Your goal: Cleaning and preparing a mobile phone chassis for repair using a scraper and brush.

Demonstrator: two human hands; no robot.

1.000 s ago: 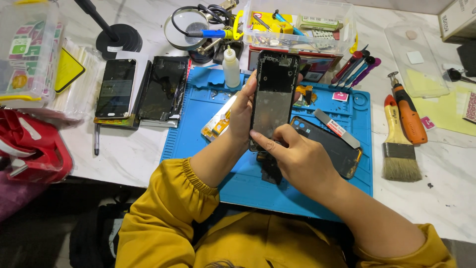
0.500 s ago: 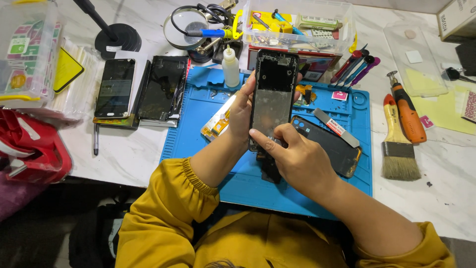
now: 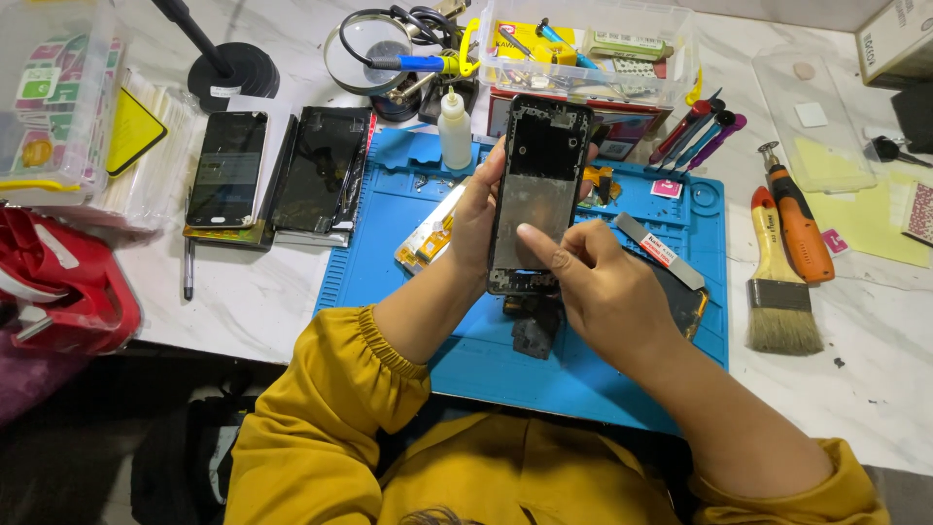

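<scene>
Nearest, two yellow sleeves (image 3: pixel 321 428) lead up to the hands above a blue work mat (image 3: pixel 583 374) on the marble counter (image 3: pixel 253 292). Left hand (image 3: pixel 473 216) has its grip wrapped around the left edge of an opened phone frame (image 3: pixel 537 192), holding it upright over the mat, inner side facing the camera. Right hand (image 3: pixel 607 292) rests against the frame's lower right, its forefinger pressed flat onto the grey inner plate and the other fingers curled loosely, pinching nothing. Just beneath the frame lies a small black part (image 3: pixel 534 332) on the mat, and under the right hand a dark phone panel (image 3: pixel 688 303) shows, with a flat metal tool (image 3: pixel 658 251) beside it. Right of the mat sit a bristle brush (image 3: pixel 776 292) and an orange screwdriver (image 3: pixel 797 219). Left of the mat two dark phones (image 3: pixel 228 167) lie side by side. Farther back stand a small white squeeze bottle (image 3: pixel 454 128), a clear plastic parts box (image 3: pixel 583 49) and a magnifying glass (image 3: pixel 367 53).
</scene>
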